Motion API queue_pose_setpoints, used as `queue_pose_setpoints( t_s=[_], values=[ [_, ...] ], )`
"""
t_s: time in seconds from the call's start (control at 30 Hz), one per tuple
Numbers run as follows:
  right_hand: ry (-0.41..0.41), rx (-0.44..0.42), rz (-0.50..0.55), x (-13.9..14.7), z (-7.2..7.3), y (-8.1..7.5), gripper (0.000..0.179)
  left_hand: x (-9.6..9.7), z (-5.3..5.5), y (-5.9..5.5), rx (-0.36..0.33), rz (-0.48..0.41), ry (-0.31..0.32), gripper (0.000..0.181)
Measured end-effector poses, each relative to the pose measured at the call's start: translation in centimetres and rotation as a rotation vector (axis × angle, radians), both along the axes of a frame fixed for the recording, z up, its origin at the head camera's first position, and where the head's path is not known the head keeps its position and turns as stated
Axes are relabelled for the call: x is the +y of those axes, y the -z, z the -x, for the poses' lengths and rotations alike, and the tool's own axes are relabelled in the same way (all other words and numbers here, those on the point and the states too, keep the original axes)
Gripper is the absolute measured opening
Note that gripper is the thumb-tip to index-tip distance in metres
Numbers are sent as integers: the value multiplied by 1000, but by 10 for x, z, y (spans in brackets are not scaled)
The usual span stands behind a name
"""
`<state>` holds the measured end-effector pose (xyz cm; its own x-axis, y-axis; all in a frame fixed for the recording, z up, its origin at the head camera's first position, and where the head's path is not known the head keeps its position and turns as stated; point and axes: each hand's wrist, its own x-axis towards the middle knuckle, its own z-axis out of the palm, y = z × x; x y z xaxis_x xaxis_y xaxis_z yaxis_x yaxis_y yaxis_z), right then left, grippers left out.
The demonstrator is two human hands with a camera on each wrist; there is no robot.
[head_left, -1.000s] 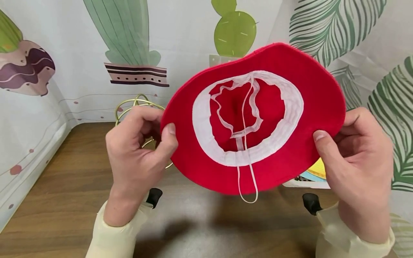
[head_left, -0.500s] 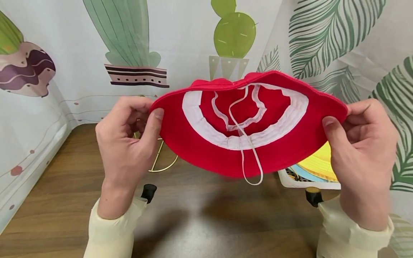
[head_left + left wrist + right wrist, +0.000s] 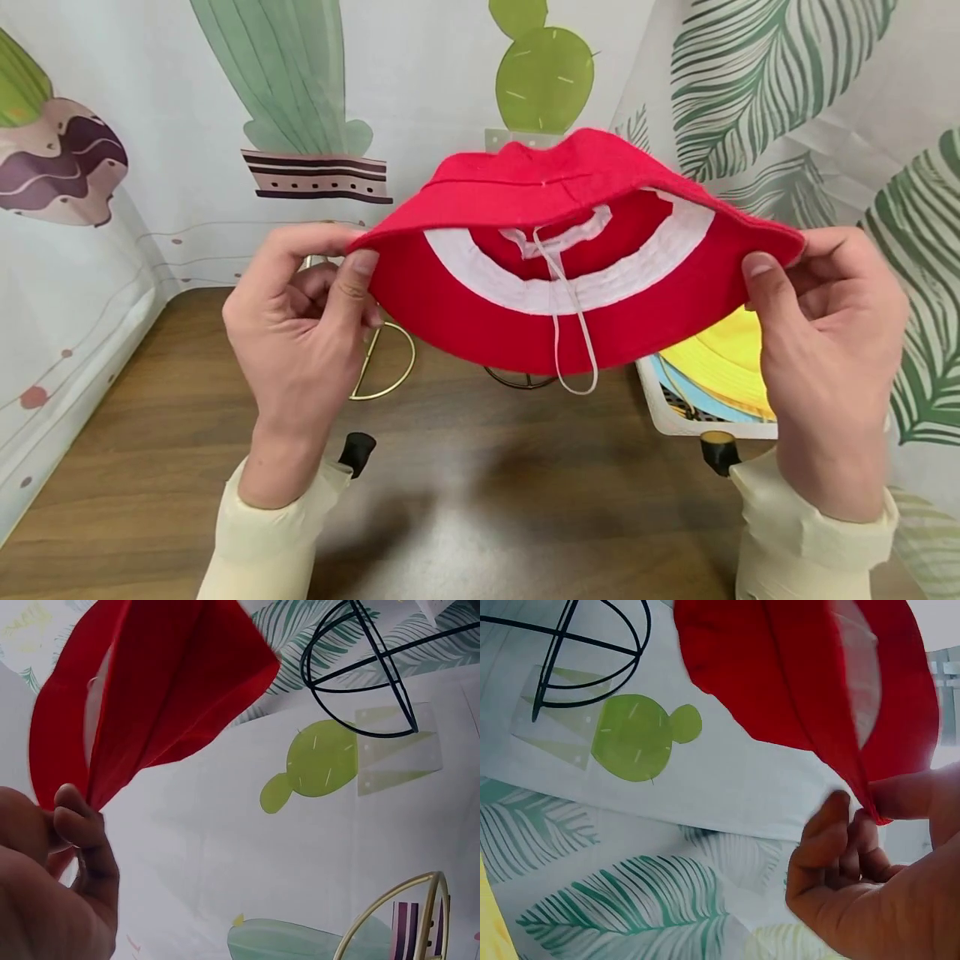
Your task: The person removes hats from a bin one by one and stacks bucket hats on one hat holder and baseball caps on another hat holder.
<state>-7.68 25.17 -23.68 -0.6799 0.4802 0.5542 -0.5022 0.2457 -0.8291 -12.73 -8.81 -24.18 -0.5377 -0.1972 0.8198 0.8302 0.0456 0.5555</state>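
A red bucket hat (image 3: pixel 555 179) is held up over the table, its brim opening tilted toward the head camera. Inside show a white sweatband (image 3: pixel 495 279) and a thin white elastic loop (image 3: pixel 588 358) that dangles below the brim. My left hand (image 3: pixel 300 333) pinches the left brim edge between thumb and fingers. On the opposite side my right hand (image 3: pixel 832 350) pinches the right brim edge the same way. Both wrist views show the hat side-on, the brim caught at the fingertips: the hat (image 3: pixel 172 682) in the left, the hat (image 3: pixel 802 667) in the right.
Behind my left hand stands a gold wire stand (image 3: pixel 386 362). A black wire stand (image 3: pixel 360 682) is partly hidden behind the hat. At the right, a white tray (image 3: pixel 663 417) holds a yellow hat (image 3: pixel 723 358) and something light blue. A printed curtain hangs behind the wooden table (image 3: pixel 450 533).
The hat has tipped so its crown now shows above the brim, and less of its inside is visible. Its lower edge has risen, uncovering the black stand's base. Both hands keep their pinch.
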Motion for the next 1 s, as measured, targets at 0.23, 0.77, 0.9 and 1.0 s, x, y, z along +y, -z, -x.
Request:
queue_pose_setpoints(
  t_s=[0.23,0.77,0.9,1.0],
  values=[
    [-240,-67,164,9,20,4,19,6,3,2,210,-123,13,21],
    [-1068,-109,880,21,40,15,41,12,13,10,499,-165,-260,15],
    [-1009,-132,968,14,37,14,28,13,16,13,537,-90,-281,13],
    [-961,-129,949,10,35,16,19,13,17,14,552,-52,-312,9]
  ],
)
